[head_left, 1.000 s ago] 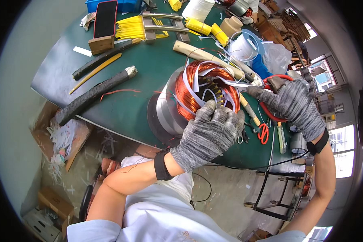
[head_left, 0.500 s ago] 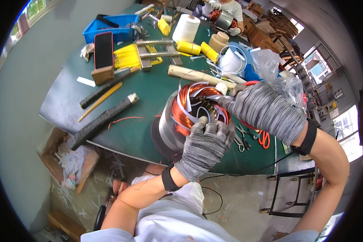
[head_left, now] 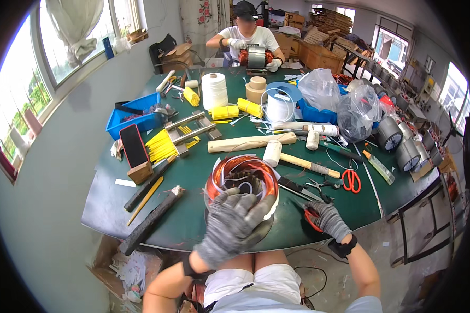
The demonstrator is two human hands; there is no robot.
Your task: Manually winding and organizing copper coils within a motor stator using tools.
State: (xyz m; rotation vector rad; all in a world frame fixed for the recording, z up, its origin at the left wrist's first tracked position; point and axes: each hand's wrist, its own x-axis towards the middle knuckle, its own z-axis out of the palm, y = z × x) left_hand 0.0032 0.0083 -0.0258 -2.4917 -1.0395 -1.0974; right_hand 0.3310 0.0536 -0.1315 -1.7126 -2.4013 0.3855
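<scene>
A motor stator wound with copper wire stands upright near the table's front edge, with white insulating strips in its bore. My left hand, in a grey striped knit glove, lies over its near rim, fingers stretched out and spread across the windings. Right of the stator, my gloved right hand is closed round the red handles of a pair of scissors, low over the table edge. Their blades point away toward the stator and are partly blurred.
A white-headed mallet, pliers and more red-handled scissors lie right of the stator. A dark rod lies left. Behind are a wooden rod and a phone. Across the table, a co-worker handles another stator.
My right hand has left the stator's windings and moved down right, now holding scissors. My left hand has spread over the near rim. The view has tilted up, showing the co-worker and windows.
</scene>
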